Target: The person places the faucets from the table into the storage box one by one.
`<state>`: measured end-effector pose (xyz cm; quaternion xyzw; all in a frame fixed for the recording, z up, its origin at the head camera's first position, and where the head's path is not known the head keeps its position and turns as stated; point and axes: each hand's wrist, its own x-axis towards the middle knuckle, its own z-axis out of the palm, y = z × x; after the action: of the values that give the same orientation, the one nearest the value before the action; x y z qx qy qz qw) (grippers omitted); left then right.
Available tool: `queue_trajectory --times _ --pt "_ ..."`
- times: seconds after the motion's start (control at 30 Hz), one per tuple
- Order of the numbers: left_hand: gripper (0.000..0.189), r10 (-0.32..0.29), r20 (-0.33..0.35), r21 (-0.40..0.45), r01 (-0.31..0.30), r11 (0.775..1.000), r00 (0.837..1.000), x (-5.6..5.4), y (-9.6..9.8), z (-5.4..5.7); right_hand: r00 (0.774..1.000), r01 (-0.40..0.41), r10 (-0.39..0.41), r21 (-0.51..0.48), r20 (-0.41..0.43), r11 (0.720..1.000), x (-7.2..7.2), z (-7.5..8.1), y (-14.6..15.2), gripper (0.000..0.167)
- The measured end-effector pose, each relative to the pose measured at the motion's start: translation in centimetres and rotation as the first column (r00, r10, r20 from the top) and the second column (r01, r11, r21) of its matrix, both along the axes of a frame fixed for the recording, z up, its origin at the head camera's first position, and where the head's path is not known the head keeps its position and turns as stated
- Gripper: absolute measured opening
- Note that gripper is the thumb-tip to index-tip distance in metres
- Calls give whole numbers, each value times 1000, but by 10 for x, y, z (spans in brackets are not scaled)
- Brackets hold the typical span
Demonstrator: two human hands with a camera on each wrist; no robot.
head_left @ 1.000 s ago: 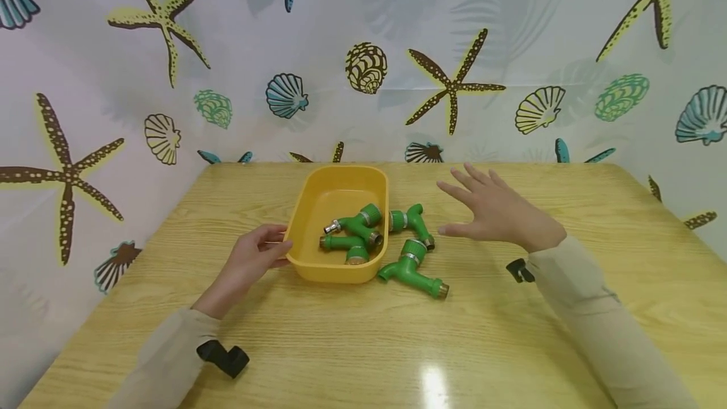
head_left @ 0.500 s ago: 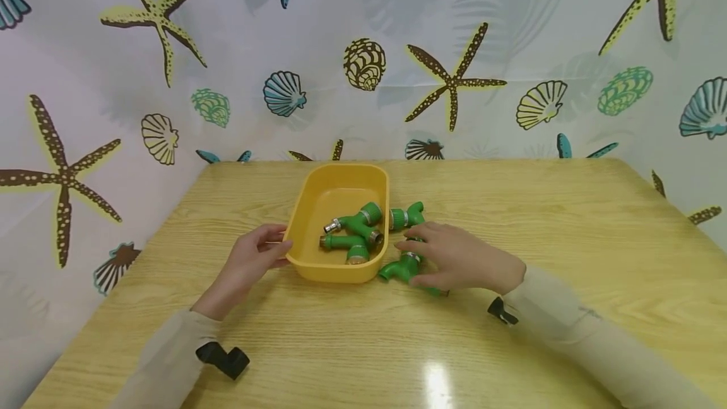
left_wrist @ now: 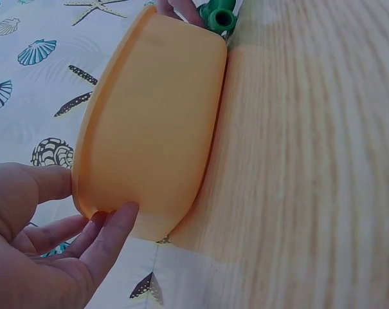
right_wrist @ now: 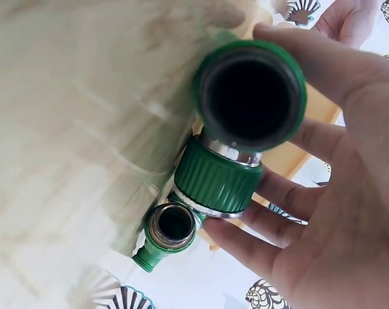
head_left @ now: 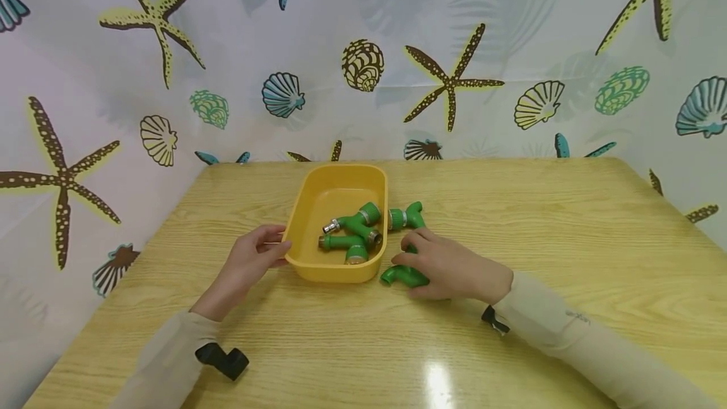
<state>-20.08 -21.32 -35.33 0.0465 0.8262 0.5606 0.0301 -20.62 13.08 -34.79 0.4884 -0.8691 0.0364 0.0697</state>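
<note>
A yellow plastic bin (head_left: 332, 272) sits on the table, with two green taps inside: one (head_left: 356, 226) with a silver nozzle, the other (head_left: 341, 242) lying in front of it. At its left rim, my left hand (head_left: 250, 262) holds the bin between thumb and fingers; the left wrist view shows the fingertips on the bin's wall (left_wrist: 152, 122). Right of the bin, my right hand (head_left: 454, 268) grips a green tap (head_left: 402, 276) lying on the table, covering much of it. Its ribbed green collar (right_wrist: 217, 177) shows beside the fingers in the right wrist view.
Another green tap (head_left: 406, 216) lies just behind the right hand, close against the bin's right side. The wooden table (head_left: 318, 346) meets a white curtain (head_left: 238, 36) printed with shells and starfish at the back and sides.
My right hand has come down and leftward from above the table onto the nearer tap, and its fingers have closed around it. The left hand stays on the bin.
</note>
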Motion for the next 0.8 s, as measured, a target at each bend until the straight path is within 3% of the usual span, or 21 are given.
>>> queue_trajectory --times 0.2,0.8 --pt "43 3 -8 -13 -4 1000 1000 -1 0 -2 1000 -23 23 -7 0 1000 0 0 1 34" --pt "43 17 -22 -35 -18 999 1000 0 0 -1 998 -64 64 21 28 998 -1 1 5 33"
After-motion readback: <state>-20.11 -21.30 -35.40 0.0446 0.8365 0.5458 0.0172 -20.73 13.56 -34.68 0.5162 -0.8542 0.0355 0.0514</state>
